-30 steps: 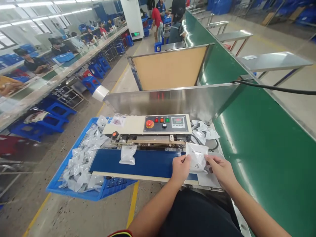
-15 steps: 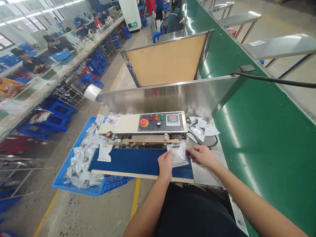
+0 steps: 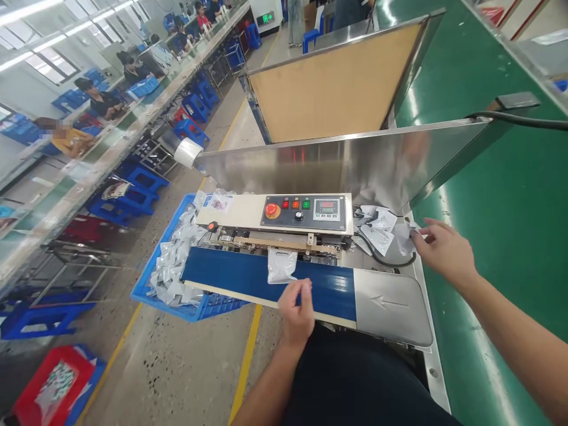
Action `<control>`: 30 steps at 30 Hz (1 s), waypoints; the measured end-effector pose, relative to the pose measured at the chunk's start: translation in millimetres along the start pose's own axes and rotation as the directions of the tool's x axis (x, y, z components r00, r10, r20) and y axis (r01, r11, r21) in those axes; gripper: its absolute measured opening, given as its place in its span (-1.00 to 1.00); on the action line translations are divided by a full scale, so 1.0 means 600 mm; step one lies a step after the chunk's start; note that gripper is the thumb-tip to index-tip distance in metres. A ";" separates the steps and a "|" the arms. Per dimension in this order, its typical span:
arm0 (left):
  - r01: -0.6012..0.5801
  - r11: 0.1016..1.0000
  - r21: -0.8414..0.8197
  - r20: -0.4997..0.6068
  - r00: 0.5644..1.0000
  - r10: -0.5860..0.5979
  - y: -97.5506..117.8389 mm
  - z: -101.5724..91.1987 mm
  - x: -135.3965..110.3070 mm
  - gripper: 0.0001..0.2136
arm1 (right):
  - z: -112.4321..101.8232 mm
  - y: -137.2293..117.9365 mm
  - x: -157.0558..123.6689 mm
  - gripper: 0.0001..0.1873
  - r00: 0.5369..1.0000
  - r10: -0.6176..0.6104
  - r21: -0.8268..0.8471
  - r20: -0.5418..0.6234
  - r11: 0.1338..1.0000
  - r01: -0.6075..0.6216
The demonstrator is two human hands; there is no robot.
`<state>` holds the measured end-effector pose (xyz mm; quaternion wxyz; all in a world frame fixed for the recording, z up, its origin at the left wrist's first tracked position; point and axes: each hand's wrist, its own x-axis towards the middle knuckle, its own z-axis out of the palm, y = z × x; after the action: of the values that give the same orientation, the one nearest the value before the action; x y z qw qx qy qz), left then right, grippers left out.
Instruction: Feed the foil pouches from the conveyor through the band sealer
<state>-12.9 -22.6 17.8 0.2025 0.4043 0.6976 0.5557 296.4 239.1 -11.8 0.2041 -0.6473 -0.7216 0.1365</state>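
Observation:
A band sealer (image 3: 231, 212) with a red stop button and a digital display stands before me, a blue conveyor belt (image 3: 328, 290) along its front. One white pouch (image 3: 281, 267) lies over the belt with its top edge in the sealing track. Just in front of that pouch is my left hand (image 3: 296, 310), fingers curled together with nothing in them. Off to the right, my right hand (image 3: 446, 251) pinches a small silvery-white pouch (image 3: 403, 238) beside a loose pile of pouches (image 3: 377, 228).
A blue crate (image 3: 144, 290) full of pouches stands at the belt's left end. Behind the sealer rises a steel panel (image 3: 284, 168). A metal plate with an arrow (image 3: 394, 307) extends the belt rightward. The green surface (image 3: 501, 248) runs along the right. People sit at a long bench (image 3: 110, 142).
My left hand has let go of the pouch, which moved left along the track. My right hand went right and took hold of another pouch. The earlier leftmost pouch is off the belt.

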 end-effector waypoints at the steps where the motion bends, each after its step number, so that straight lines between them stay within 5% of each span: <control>1: -0.014 1.000 -0.026 0.062 0.998 0.016 0.011 0.026 0.002 -0.71 | -0.015 -0.017 -0.028 -0.72 0.998 0.001 0.098 -0.067 0.995 0.006; 4: -0.004 0.992 -0.127 0.248 0.968 0.036 0.040 0.108 0.011 -0.68 | -0.042 -0.084 -0.122 -0.57 0.995 0.041 0.375 -0.089 0.927 -0.004; 9: 0.157 0.964 -0.213 0.443 0.895 -0.048 0.051 0.183 0.022 -0.60 | -0.033 -0.169 -0.225 -0.47 0.981 0.085 0.710 0.175 0.679 -0.186; 12: 0.334 0.903 -0.270 0.465 0.866 -0.181 0.039 0.185 0.027 -0.47 | -0.027 -0.170 -0.235 -0.34 0.949 0.206 0.828 0.237 0.468 -0.309; 16: 0.514 0.807 -0.292 0.482 0.808 -0.340 0.025 0.185 0.035 -0.41 | -0.019 -0.145 -0.215 -0.36 0.871 0.327 0.728 0.366 0.483 -0.487; 21: 0.714 0.610 -0.343 0.393 0.699 -0.598 0.008 0.195 0.058 -0.41 | 0.007 -0.155 -0.178 -0.40 0.763 0.399 0.677 0.508 0.362 -0.640; 24: 0.720 0.576 -0.387 0.322 0.691 -0.647 -0.004 0.177 0.080 -0.42 | 0.025 -0.171 -0.157 -0.43 0.740 0.316 0.625 0.594 0.399 -0.671; 26: 0.725 0.565 -0.395 0.309 0.684 -0.661 -0.014 0.152 0.093 -0.43 | 0.036 -0.163 -0.134 -0.43 0.743 0.244 0.568 0.623 0.512 -0.644; 30: 0.712 0.568 -0.414 0.289 0.694 -0.659 -0.035 0.084 0.095 -0.47 | 0.071 -0.107 -0.043 -0.56 0.926 0.218 0.369 0.308 0.870 -0.328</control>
<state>-16.9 52.1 -7.8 0.5337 0.0632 0.6207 0.5709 222.0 208.3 -22.8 0.2198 -0.6623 -0.5966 0.3963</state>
